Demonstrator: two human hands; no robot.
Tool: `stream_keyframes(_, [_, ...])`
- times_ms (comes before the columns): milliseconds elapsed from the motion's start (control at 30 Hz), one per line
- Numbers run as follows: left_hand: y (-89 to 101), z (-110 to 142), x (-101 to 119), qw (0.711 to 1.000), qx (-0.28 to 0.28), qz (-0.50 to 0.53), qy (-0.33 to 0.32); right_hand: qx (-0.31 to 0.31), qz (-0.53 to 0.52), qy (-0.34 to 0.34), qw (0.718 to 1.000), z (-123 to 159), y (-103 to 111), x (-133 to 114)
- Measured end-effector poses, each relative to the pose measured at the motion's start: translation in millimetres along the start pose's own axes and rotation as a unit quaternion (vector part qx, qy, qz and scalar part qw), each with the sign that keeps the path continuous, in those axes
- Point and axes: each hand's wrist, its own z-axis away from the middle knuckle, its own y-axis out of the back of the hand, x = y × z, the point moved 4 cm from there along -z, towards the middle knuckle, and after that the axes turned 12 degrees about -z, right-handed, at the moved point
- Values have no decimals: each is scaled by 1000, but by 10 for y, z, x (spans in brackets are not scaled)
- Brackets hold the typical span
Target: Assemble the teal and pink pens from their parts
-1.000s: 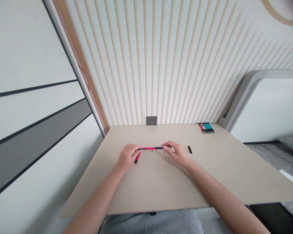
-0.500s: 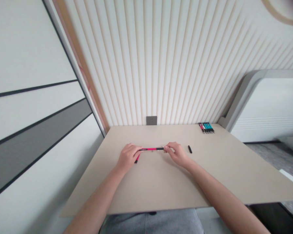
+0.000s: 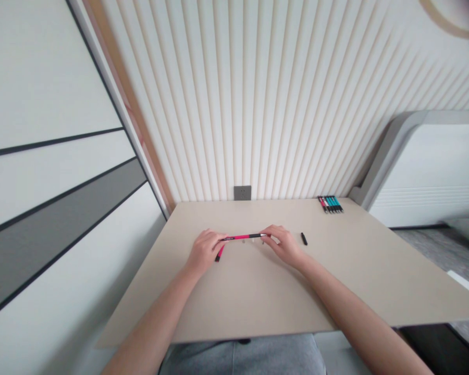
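Note:
A pink and black pen (image 3: 242,237) spans the space between my hands, just above the tabletop and nearly level. My left hand (image 3: 207,249) is closed round its left end. At the right end, the fingers of my right hand (image 3: 283,244) pinch the pen's silver tip; exactly what sits between those fingertips is too small to make out. Beside my left fingers lies a second pink and black piece (image 3: 219,253), partly hidden under the hand. A few tiny light bits (image 3: 252,240) show on the table below the pen. To the right of my right hand rests a black pen cap (image 3: 304,239).
A row of several pens (image 3: 330,204), pink and teal, lies at the back right of the beige table (image 3: 254,297). Behind the table stands a ribbed wall with a grey socket (image 3: 242,192). White cabinet panels (image 3: 54,198) rise on the left, a grey-white headboard (image 3: 426,166) on the right.
The pen's right end has risen slightly, and my right fingers have shifted a little, with the silver tip now showing. My left hand has hardly moved.

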Motion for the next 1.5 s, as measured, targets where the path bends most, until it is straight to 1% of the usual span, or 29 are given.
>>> stream_keyframes(167, [-10,8,-5,1000,-8,2,-6,-39,-6,19,999,8,25,-61])
stream_keyframes(300, [7,-3,32,1000,-13,-2,-29,-96,-14,7,995,17,13,-73])
stream_keyframes(367, [15,-9,49,999,-14,-5,-39,-107,-9,-1,994,21,-2,-53])
stream_keyframes(500, [10,-13,54,999,-16,-5,-32,-80,14,3,997,19,-15,-1])
stream_keyframes(633, [-4,-18,74,999,-24,1,-29,-71,47,33,996,15,-27,24])
stream_keyframes(767, [0,-28,97,999,-25,-5,-24,-62,76,61,993,17,-19,12])
stream_keyframes(900, [9,-23,81,1000,-23,-7,-4,-50,86,85,991,20,2,-27])
stream_keyframes(1033, [5,-8,37,1000,-19,-8,11,-35,87,90,992,14,23,-59])
stream_keyframes(1200, [-17,6,11,1000,-29,-10,3,-14,83,89,993,11,41,-71])
stream_keyframes(1367, [10,-12,47,1000,-23,-5,4,-28,77,94,992,2,37,-100])
stream_keyframes(1500, [42,-24,53,1000,8,10,27,-36,73,97,992,2,34,-116])
